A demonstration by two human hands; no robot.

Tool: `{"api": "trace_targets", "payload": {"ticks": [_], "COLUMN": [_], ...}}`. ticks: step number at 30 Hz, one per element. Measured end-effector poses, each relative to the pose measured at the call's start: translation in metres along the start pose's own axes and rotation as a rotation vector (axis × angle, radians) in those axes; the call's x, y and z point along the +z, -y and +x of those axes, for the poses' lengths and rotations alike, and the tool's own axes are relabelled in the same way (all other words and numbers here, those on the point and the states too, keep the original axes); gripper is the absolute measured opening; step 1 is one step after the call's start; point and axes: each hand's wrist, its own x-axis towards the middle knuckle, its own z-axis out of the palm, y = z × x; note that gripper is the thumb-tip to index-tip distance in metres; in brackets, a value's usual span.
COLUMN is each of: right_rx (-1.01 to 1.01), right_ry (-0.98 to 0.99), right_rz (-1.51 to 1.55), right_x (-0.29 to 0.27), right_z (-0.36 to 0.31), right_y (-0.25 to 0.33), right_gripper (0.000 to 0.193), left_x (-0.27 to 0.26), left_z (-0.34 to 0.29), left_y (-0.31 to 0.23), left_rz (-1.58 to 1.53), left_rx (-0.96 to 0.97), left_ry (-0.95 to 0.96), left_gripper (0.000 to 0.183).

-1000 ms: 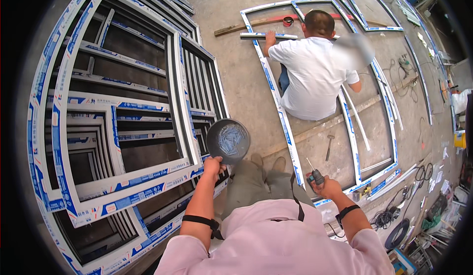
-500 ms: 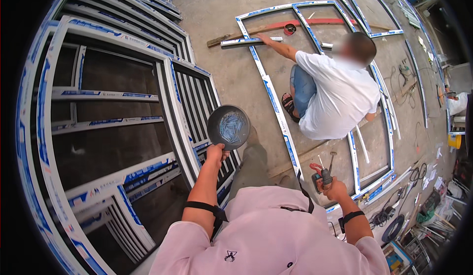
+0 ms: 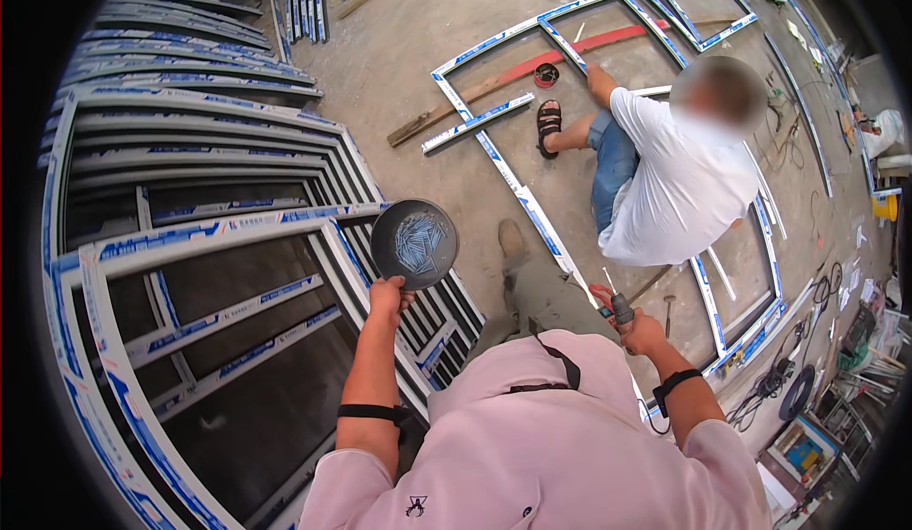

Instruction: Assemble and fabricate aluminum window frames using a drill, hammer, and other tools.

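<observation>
My left hand [image 3: 387, 300] grips the rim of a round dark-grey bowl [image 3: 382, 245], held out at waist height. A heap of long silvery screws [image 3: 416, 243] lies in it. In my right hand [image 3: 645, 333] is a power drill [image 3: 622, 310], its long thin bit pointing away from me. A small red part shows beside the drill; I cannot tell what it is. Below the bowl, to the left, stand stacked window frames [image 3: 204, 253] with blue-and-white film. The bowl overlaps their edge in view; contact cannot be told.
A person in a white shirt [image 3: 679, 183] squats inside a large frame [image 3: 525, 202] on the floor, one hand at its bar. A loose bar [image 3: 478, 123], a wooden plank [image 3: 432, 123], a red tape roll [image 3: 545, 75] and a hammer [image 3: 669, 312] lie around. Cables [image 3: 760, 388] coil at right.
My view has shifted, and one of my shoes now shows on the floor. The squatting person's hand has gone from the loose bar to the frame's bar. Both my hands keep their holds.
</observation>
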Motion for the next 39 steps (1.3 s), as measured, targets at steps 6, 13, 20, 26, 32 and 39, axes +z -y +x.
{"api": "trace_targets", "payload": {"ticks": [6,13,20,26,32,39], "right_rx": [0.048,0.002,0.045,0.262,0.526,0.358], "right_ry": [0.074,0.065,0.08,0.061,0.002,0.007], "right_rz": [0.169,0.144,0.169,0.323,0.598,0.711], "right_x": [-0.037,-0.078,-0.101,-0.083,-0.066,0.037], "right_z": [0.062,0.1,0.093,0.07,0.065,0.117], "right_y": [0.079,0.142,0.196,0.241,0.298,0.313], "right_gripper": [0.057,0.055,0.056,0.074,0.073,0.037], "left_x": [-0.011,-0.015,-0.013,0.013,0.018,0.014], "left_z": [0.072,0.122,0.207,0.269,0.288,0.283], "left_y": [-0.092,-0.212,-0.302,-0.376,-0.433,-0.482], "left_rz": [0.158,0.19,0.272,0.411,0.628,0.826], "left_rx": [0.033,0.063,0.004,-0.018,0.122,0.143], "left_ry": [0.015,-0.034,0.051,0.142,0.204,0.17], "left_gripper": [0.013,0.015,0.014,0.011,0.014,0.012]}}
